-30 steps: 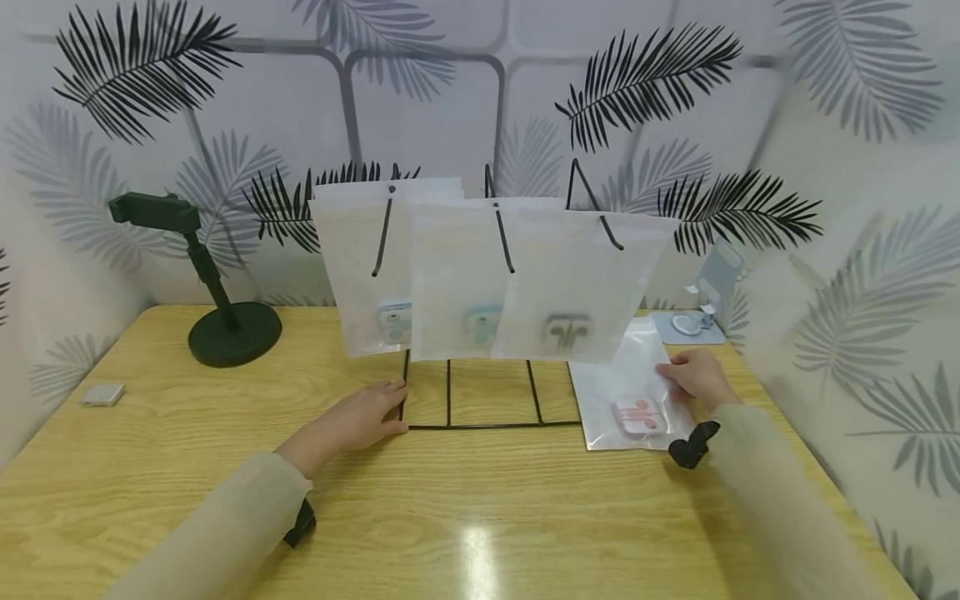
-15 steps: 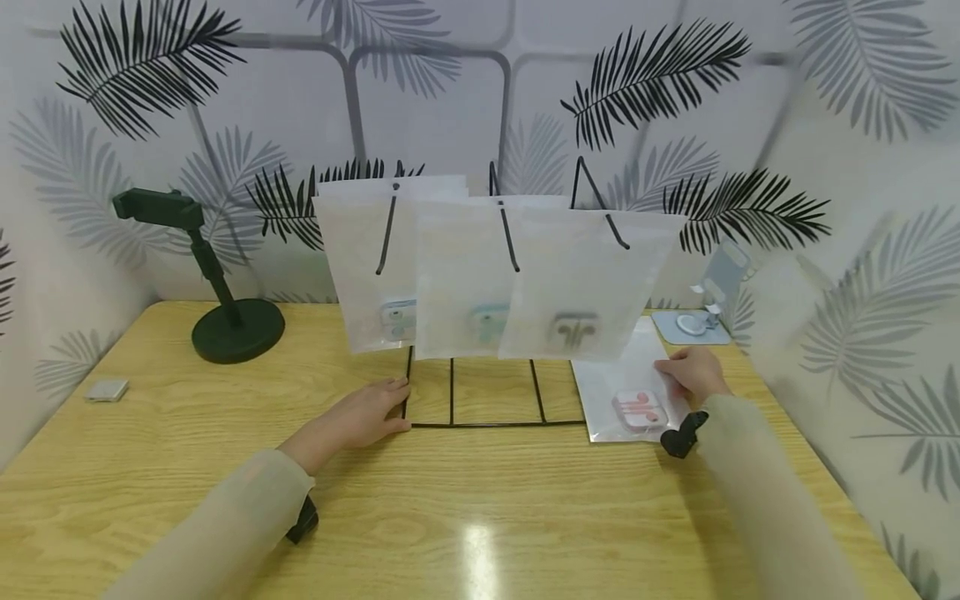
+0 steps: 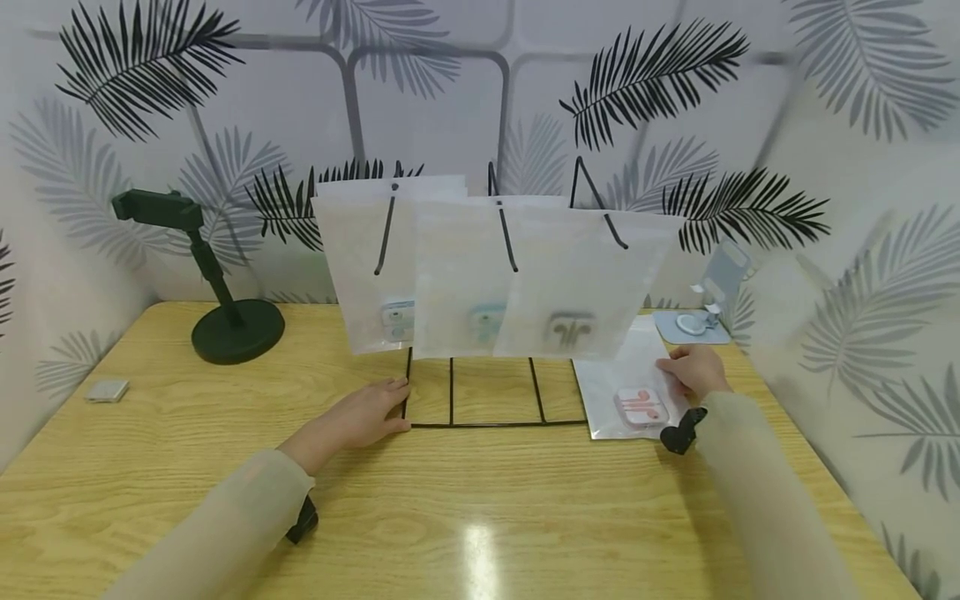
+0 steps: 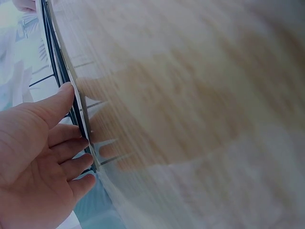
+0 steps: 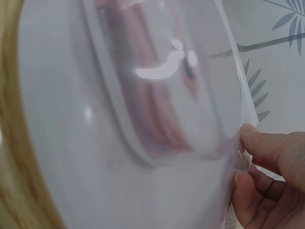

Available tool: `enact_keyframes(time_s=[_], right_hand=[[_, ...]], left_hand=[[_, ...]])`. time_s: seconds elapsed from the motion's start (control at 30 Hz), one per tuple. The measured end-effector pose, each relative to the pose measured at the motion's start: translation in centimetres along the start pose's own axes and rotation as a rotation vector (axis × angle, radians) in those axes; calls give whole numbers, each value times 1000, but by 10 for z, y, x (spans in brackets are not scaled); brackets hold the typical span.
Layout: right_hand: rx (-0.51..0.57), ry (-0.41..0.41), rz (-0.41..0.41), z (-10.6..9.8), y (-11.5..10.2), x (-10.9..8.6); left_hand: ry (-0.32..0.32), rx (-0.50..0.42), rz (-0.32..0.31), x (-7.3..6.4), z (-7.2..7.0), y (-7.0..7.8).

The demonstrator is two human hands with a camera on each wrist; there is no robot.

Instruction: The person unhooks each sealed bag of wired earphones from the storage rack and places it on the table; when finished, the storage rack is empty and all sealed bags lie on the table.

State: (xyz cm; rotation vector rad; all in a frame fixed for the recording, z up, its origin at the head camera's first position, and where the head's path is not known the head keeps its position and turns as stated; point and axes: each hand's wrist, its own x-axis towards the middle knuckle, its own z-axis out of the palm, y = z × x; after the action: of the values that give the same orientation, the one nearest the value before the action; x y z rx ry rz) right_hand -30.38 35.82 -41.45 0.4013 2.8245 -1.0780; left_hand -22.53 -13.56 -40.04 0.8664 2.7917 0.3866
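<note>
My left hand (image 3: 367, 414) rests at the front left corner of a black wire display rack (image 3: 450, 392), its fairly straight fingers touching the frame. The left wrist view shows the thumb (image 4: 66, 95) and fingertips against the black wires. At the right, my right hand (image 3: 696, 372) pinches the side edge of a clear-fronted white plastic bag (image 3: 603, 400). A case of pink earphones (image 3: 641, 407) lies inside it. In the right wrist view, thumb (image 5: 259, 145) and fingers grip the bag's edge, the earphone case blurred nearby. The bag's top is behind the hanging bags.
Several white bags hang on the rack's hooks, among them the front right bag (image 3: 585, 275) with dark earphones. A dark green phone stand (image 3: 236, 329) stands back left, a light blue folding stand (image 3: 690, 327) back right. A small white block (image 3: 107, 391) lies at the left.
The bag in my right hand has shifted slightly away from me, its front edge now flatter and nearer the rack's front bar. My left hand has stayed at the rack's corner.
</note>
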Motion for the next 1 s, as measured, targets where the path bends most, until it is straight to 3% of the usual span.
enact_keyframes(time_s=[1.0], right_hand=[[-54, 10, -66, -3, 7, 6]], left_hand=[[-2, -10, -18, 1, 2, -1]])
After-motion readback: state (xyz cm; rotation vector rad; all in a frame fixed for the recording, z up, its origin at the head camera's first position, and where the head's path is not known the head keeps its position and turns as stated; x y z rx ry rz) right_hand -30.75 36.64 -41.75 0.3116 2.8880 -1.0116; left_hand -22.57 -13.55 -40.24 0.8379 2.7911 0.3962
